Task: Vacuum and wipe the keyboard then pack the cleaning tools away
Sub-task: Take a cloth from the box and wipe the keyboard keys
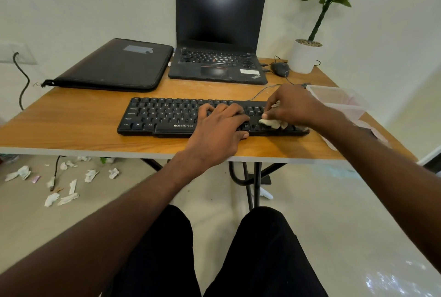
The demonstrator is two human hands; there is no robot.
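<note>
Sat at wooden table (71, 127), black keyboard (167, 117) laid parallel to near edge, within easy reach of both arms, probably for wiping. Behind it: open laptop (219, 34) with dark screen, black sleeve (114, 67) to its left, potted plant (307, 55) and mouse (281, 68) at back right, all pushed clear of working area.

Left hand (219, 127) lay flat on middle-right of keyboard, fingers fairly straight and spread, holding nothing; judged to be pinning board steady. Right hand (293, 105) over right end of keyboard, fingers curled down, pinching crumpled whitish wipe (272, 123) against keys there. Wiping step seemed underway.

Clear plastic container (338, 99) stood at right table edge, likely for packing tools; contents hard to make out, pinkish thing below it unclear. No vacuum visible. Right end keys hidden under hand and wipe. Crumpled paper scraps (66, 182) littered floor at left.
</note>
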